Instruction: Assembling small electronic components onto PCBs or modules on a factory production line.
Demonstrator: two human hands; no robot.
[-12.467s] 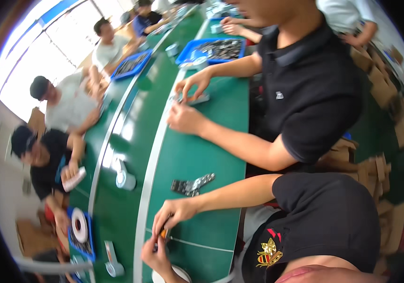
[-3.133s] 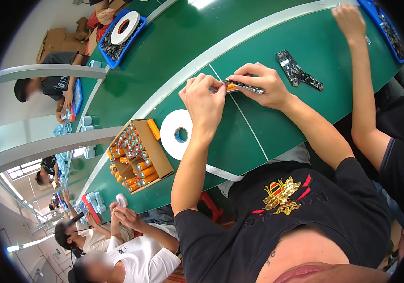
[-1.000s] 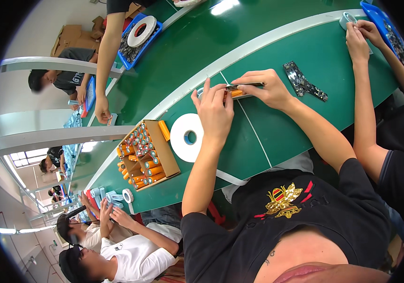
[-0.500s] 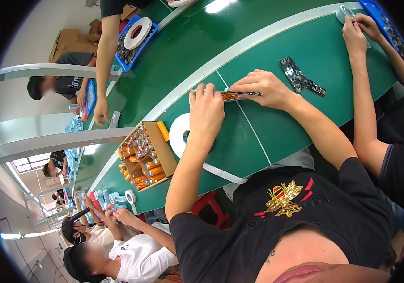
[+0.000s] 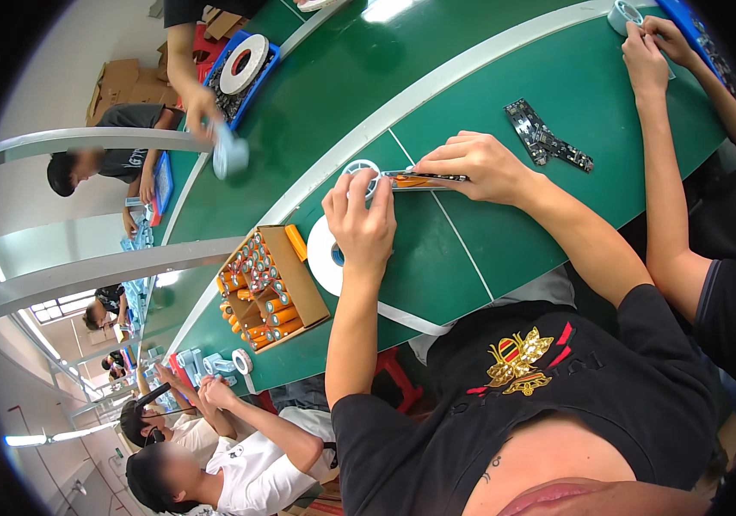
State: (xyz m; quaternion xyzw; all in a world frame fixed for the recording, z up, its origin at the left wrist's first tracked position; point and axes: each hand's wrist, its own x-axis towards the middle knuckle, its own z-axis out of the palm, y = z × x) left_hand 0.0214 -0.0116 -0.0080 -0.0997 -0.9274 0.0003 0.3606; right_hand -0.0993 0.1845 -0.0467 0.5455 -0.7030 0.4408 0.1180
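Over the green table, my left hand (image 5: 359, 213) is closed on the ring-shaped end of a light-blue casing (image 5: 362, 165), which resembles a small fan shell with spokes. My right hand (image 5: 477, 165) pinches the other end of the same piece. Between the hands, an orange battery (image 5: 415, 181) and a narrow strip of dark circuit board (image 5: 449, 177) show along the casing. My fingers hide part of both ends. Below my left wrist lies a white tape roll (image 5: 323, 258), partly covered by the forearm.
A cardboard box (image 5: 306, 297) of orange batteries stands left, with a loose battery (image 5: 296, 243) beside it. Black circuit boards (image 5: 544, 138) lie to the right. Co-workers sit on both sides. Across the table, another person's hand (image 5: 202, 116) holds a blurred light-blue piece (image 5: 230, 153).
My left hand has shifted slightly left and turned, so the casing's ring now shows. Across the table, the other person's hand has drawn back and now carries a light-blue piece.
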